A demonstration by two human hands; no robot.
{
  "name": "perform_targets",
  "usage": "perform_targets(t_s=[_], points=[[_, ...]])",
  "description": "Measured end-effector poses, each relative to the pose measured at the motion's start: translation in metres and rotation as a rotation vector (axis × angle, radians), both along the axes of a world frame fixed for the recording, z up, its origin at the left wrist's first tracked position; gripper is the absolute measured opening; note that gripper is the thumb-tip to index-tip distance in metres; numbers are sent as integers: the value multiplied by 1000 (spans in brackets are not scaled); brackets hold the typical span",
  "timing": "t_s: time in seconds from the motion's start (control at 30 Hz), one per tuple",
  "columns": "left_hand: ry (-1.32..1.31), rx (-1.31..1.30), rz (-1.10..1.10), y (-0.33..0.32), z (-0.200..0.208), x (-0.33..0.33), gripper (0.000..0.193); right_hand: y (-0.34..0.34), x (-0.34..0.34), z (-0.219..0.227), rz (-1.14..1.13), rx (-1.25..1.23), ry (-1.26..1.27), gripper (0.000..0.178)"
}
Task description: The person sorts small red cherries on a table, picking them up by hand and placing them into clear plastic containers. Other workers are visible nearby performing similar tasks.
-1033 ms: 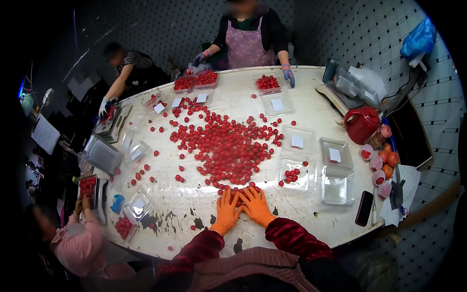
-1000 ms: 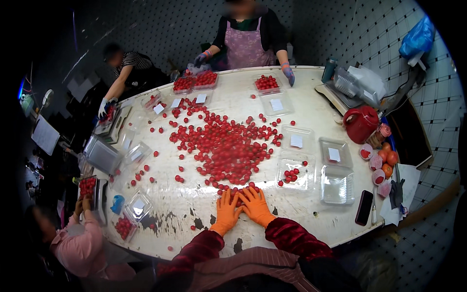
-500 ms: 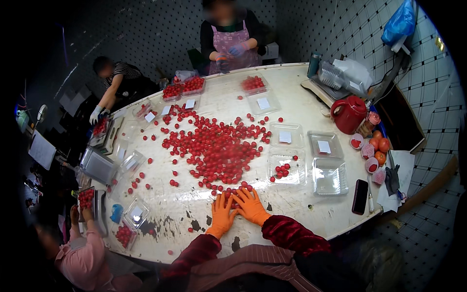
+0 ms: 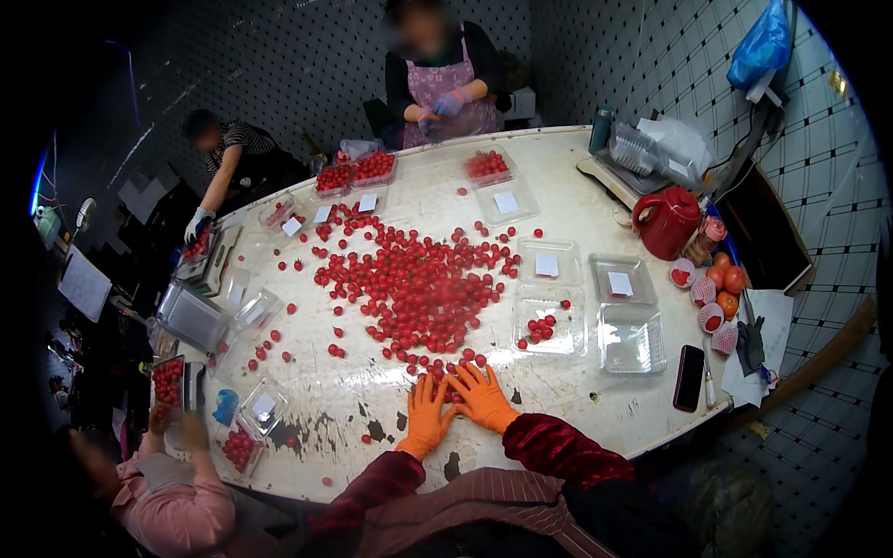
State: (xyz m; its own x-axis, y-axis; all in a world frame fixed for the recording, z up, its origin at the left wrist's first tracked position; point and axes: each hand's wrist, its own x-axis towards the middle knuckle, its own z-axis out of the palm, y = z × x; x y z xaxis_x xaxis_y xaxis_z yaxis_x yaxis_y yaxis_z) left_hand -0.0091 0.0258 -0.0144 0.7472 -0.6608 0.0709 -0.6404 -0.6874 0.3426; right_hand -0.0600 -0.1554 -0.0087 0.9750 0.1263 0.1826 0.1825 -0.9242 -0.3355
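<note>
A wide heap of red cherry tomatoes (image 4: 423,288) lies in the middle of the table. At its near edge rest my two hands in orange gloves. My left hand (image 4: 426,418) has its fingers stretched toward the heap, their tips against the nearest tomatoes. My right hand (image 4: 484,398) lies angled beside it, fingers spread. A few tomatoes sit between the two hands, partly covered by the fingers. To the right, an open clear plastic box (image 4: 549,312) holds several tomatoes. Beside it stands a clear box (image 4: 631,339) with no tomatoes in it.
A red kettle (image 4: 667,221), wrapped fruit (image 4: 712,317) and a phone (image 4: 688,378) occupy the right side. Filled tomato boxes (image 4: 375,167) stand at the back. Co-workers stand at the far side (image 4: 442,88), far left (image 4: 228,153) and near left (image 4: 177,507), with scales (image 4: 193,386) alongside.
My hands stay in nearly the same place at the heap's near edge. The near-left co-worker's hand has moved, blurred, beside the filled box. The far co-worker's hands have shifted slightly.
</note>
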Motion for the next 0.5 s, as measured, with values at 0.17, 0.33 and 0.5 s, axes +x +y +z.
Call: perform_targets(t_s=[0.17, 0.33, 0.5], points=[[-2, -3, -8, 0, 4, -2, 72, 0, -1, -3, 1, 5, -12, 70], [-21, -48, -15, 2, -1, -4, 72, 2, -5, -1, -2, 12, -7, 71], [-16, -44, -41, 2, 1, -24, 73, 5, -20, 0, -28, 41, 35, 70]])
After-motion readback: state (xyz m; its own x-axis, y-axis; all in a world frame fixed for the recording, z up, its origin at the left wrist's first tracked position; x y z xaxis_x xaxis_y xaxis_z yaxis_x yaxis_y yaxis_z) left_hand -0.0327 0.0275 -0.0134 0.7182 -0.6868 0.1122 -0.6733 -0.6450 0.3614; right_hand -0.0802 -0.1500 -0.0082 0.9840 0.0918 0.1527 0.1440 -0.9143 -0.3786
